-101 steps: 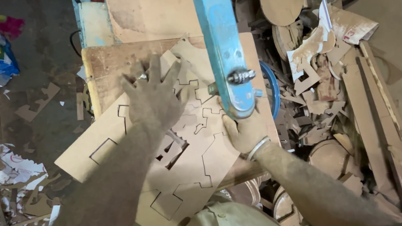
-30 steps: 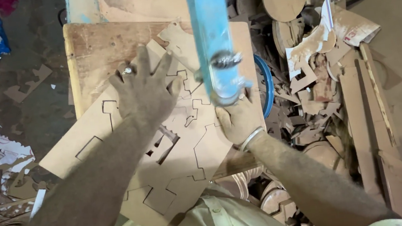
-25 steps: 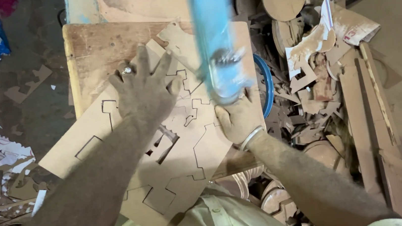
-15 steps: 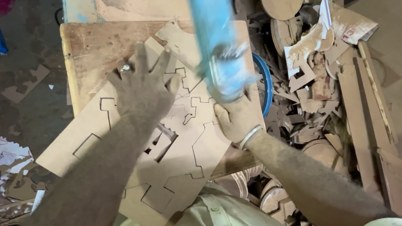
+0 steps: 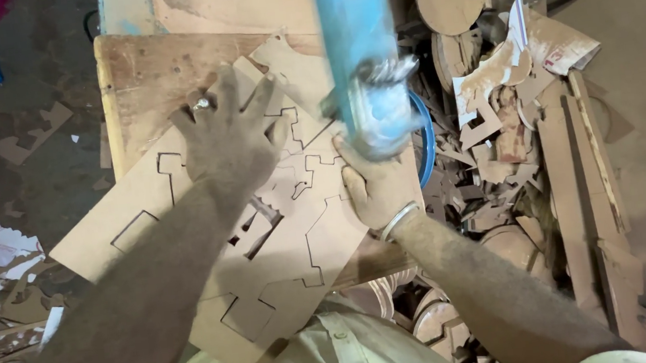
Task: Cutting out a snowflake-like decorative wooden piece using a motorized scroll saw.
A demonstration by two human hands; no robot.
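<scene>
From the head view, the left hand (image 5: 227,139) is pressing flat, fingers spread, on a thin brown board (image 5: 248,229) that is lying across the wooden table (image 5: 136,73) and overhanging its near edge. The right hand (image 5: 376,188) is lying open on the board's right edge, beside the blurred blue saw arm (image 5: 357,50). Many stepped outlines are already cut; the part at the blade looks unfinished.

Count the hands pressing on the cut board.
2. The left hand lies spread flat on the cut board near its upper middle; the right hand presses its right edge, below the blue saw arm.
</scene>
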